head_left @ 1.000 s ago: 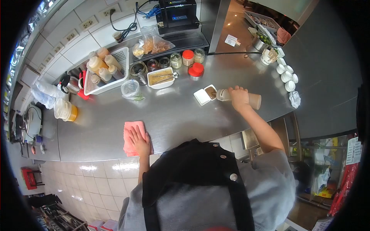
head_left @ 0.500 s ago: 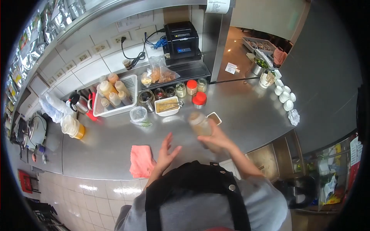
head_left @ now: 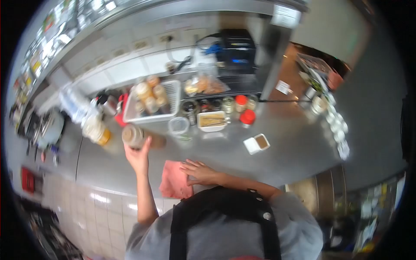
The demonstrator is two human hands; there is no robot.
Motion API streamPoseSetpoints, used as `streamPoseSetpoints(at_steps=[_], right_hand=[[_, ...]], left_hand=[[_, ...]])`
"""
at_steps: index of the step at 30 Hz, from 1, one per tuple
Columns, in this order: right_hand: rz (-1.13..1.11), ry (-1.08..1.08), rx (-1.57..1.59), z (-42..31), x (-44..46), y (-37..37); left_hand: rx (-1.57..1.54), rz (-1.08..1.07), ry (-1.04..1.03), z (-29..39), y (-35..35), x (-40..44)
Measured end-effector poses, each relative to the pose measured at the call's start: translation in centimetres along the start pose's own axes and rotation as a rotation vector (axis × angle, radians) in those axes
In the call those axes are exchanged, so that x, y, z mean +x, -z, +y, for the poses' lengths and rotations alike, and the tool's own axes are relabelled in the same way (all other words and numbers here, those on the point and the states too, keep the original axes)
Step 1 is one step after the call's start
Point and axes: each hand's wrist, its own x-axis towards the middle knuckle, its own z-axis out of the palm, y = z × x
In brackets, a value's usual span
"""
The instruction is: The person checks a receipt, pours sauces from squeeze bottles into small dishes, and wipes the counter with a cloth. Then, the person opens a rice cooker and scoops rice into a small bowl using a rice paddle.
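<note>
My left hand [head_left: 138,158] grips a clear, tall plastic jar [head_left: 133,138] with brownish contents, held over the left part of the steel counter, in front of the white basket. Motion blurs the jar somewhat. My right hand [head_left: 201,172] is open, its fingers stretched out onto the right edge of a folded pink cloth [head_left: 174,180] near the counter's front edge. To the right stands a small white container of brown powder or sauce [head_left: 261,141], with a white square piece [head_left: 251,146] against it.
Sauce bottles fill a white basket [head_left: 128,113] at the back left. Along the back are a clear tub [head_left: 178,125], a white tray of yellowish contents [head_left: 212,128] and red-lidded jars [head_left: 247,117]. A black printer [head_left: 236,52] sits above; small white cups [head_left: 338,125] line the right.
The jar has gone from my right hand to my left and moved left across the counter. My right hand has come down onto the pink cloth. The view has shifted.
</note>
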Motion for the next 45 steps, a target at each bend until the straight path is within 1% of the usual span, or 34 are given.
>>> streamPoseSetpoints(at_steps=[1, 2, 3, 4, 5, 6, 7, 9, 12, 15, 16, 17, 19, 20, 22, 23, 25, 26, 27, 29, 30, 32, 33, 34, 35, 37, 38, 39, 40, 41, 43, 44, 45], right_hand=[[-0.043, 0.051, 0.0, 0.4, 1.2, -1.7], [-0.069, 0.103, -0.146, 1.4, 2.2, -3.6], [-0.081, 0.149, -0.29, 2.1, 2.7, -5.1], [-0.056, 0.148, -0.256, 2.5, 2.7, -5.6], [-0.068, 0.168, -0.254, 2.6, 2.8, -5.8], [-0.042, 0.178, -0.248, 2.7, 2.9, -5.8], [-0.013, 0.181, -0.243, 2.9, 2.9, -5.8], [-0.029, 0.148, -0.212, 2.7, 2.9, -6.1], [-0.037, 0.093, -0.162, 2.4, 2.9, -5.9], [-0.033, 0.054, -0.119, 2.2, 2.7, -6.1], [-0.033, 0.044, -0.103, 2.2, 2.7, -6.2], [-0.022, 0.034, -0.104, 2.2, 2.7, -6.2], [-0.053, 0.029, -0.131, 2.2, 2.7, -6.2], [-0.047, 0.019, -0.131, 2.1, 2.7, -6.2], [-0.062, -0.008, -0.084, 2.0, 2.7, -6.2], [-0.055, -0.016, -0.083, 2.0, 2.7, -6.2], [-0.052, -0.003, -0.065, 1.9, 2.7, -5.9], [-0.04, -0.01, -0.065, 2.1, 2.8, -5.8], [-0.067, -0.007, -0.074, 2.3, 2.9, -5.9], [-0.09, -0.013, -0.083, 2.2, 3.0, -6.1], [-0.077, -0.017, -0.069, 2.0, 3.0, -6.0], [-0.051, -0.036, -0.06, 2.0, 3.0, -5.6], [-0.006, -0.03, 0.012, 1.9, 3.0, -5.3], [0.044, -0.025, 0.084, 1.8, 2.9, -5.1], [0.067, -0.048, 0.082, 1.7, 2.4, -4.8], [0.295, -0.162, 0.199, 0.2, 0.8, -3.1], [0.324, -0.186, 0.195, -0.4, 0.0, -2.2], [0.413, -0.233, 0.19, -1.0, -1.0, -1.4], [0.497, -0.279, 0.184, -1.3, -2.2, -1.1], [0.515, -0.298, 0.18, -1.0, -3.6, -1.3], [0.691, -0.373, 0.163, -0.4, -6.1, -1.5], [0.783, -0.448, 0.155, -0.8, -7.5, -1.6], [0.804, -0.448, 0.154, -1.0, -8.7, -1.6]], left_hand=[[0.072, 0.054, -0.069, -1.1, 1.2, 2.3], [0.17, 0.12, -0.183, -2.0, 2.1, 4.6], [0.176, 0.177, -0.164, -2.4, 2.5, 6.6], [0.111, 0.228, -0.186, -2.9, 2.7, 8.7], [0.146, 0.258, -0.231, -3.7, 2.9, 10.9], [0.269, 0.284, -0.268, -4.4, 3.2, 13.1], [0.272, 0.29, -0.265, -5.1, 3.0, 15.0], [0.427, 0.37, -0.257, -6.6, 2.4, 18.3], [0.499, 0.38, -0.196, -12.0, 1.6, 23.2], [0.548, 0.363, -0.162, -18.1, 0.2, 25.5], [0.555, 0.292, -0.078, -19.7, 0.0, 25.8], [0.548, 0.28, -0.085, -21.8, -0.2, 25.9], [0.56, 0.18, -0.036, -25.9, -0.6, 26.1], [0.555, 0.17, -0.039, -27.0, -0.8, 25.9], [0.577, 0.099, 0.1, -27.7, -1.6, 25.7], [0.574, 0.089, 0.097, -27.9, -2.4, 26.0], [0.668, 0.385, -0.142, -24.8, -4.8, 26.2], [0.682, 0.337, -0.313, -21.2, -5.4, 26.6], [0.678, 0.327, -0.319, -19.5, -6.6, 27.4], [0.571, 0.03, -0.614, -17.5, -9.8, 29.6], [0.562, 0.024, -0.618, -17.4, -11.3, 30.3], [1.007, -0.497, -0.248, -17.4, -14.3, 31.0], [0.994, -0.511, -0.264, -17.1, -15.4, 30.9], [1.174, -0.569, -0.146, -16.8, -16.6, 30.7], [1.354, -0.625, -0.031, -16.4, -18.0, 30.4], [1.451, -0.617, -0.075, -14.5, -18.3, 29.0], [1.438, -0.592, -0.024, -15.3, -18.8, 29.4], [1.424, -0.568, 0.032, -17.0, -19.2, 30.2], [1.41, -0.563, 0.0, -19.2, -19.3, 31.1], [1.398, -0.556, -0.029, -20.4, -19.5, 31.2], [1.356, -0.559, -0.033, -18.8, -19.1, 29.9], [1.322, -0.547, -0.02, -17.8, -18.6, 29.4], [1.322, -0.547, -0.042, -17.6, -18.3, 29.1]])
